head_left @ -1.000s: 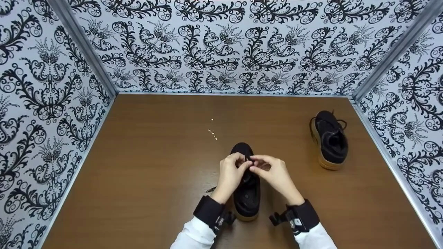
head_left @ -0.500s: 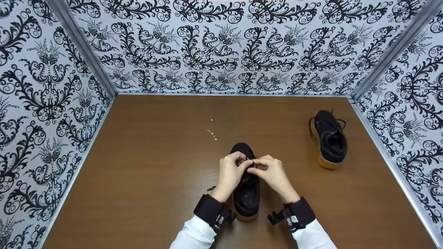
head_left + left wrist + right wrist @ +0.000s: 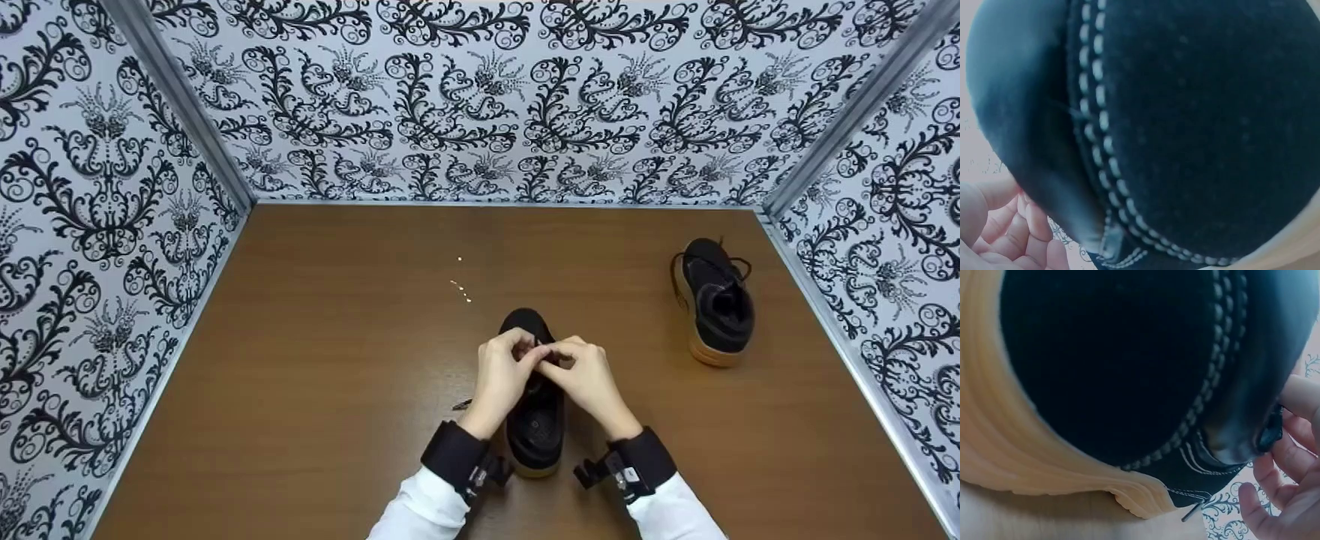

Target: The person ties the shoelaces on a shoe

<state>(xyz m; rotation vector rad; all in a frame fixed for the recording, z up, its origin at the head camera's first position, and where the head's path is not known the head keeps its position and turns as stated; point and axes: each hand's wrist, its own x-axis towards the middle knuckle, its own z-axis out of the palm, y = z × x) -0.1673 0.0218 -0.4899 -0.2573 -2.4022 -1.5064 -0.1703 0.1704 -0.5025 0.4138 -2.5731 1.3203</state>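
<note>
A black shoe [image 3: 535, 435] with a tan sole lies in front of me, its toe pointing away. My left hand [image 3: 501, 379] and right hand [image 3: 589, 379] meet over its lacing, thumbs and forefingers pinching the dark shoelace, which their fingertips mostly hide. In the right wrist view, the fingers [image 3: 1297, 396] curl at a dark loop [image 3: 1270, 432] near the tongue. The left wrist view is filled by the stitched black side [image 3: 1202, 129] of the shoe, with the fingers [image 3: 1008, 225] bent at lower left. A loose lace end [image 3: 461, 405] sticks out left of the shoe.
A second black shoe [image 3: 718, 304] with tied-looking laces stands at the right on the brown wooden table [image 3: 322, 360]. Small pale marks [image 3: 461, 291] show beyond the near shoe. Patterned walls [image 3: 480, 97] enclose the back and both sides.
My right hand has moved slightly left and in, so its fingertips now meet those of the left hand. The left hand and both shoes stay almost where they were.
</note>
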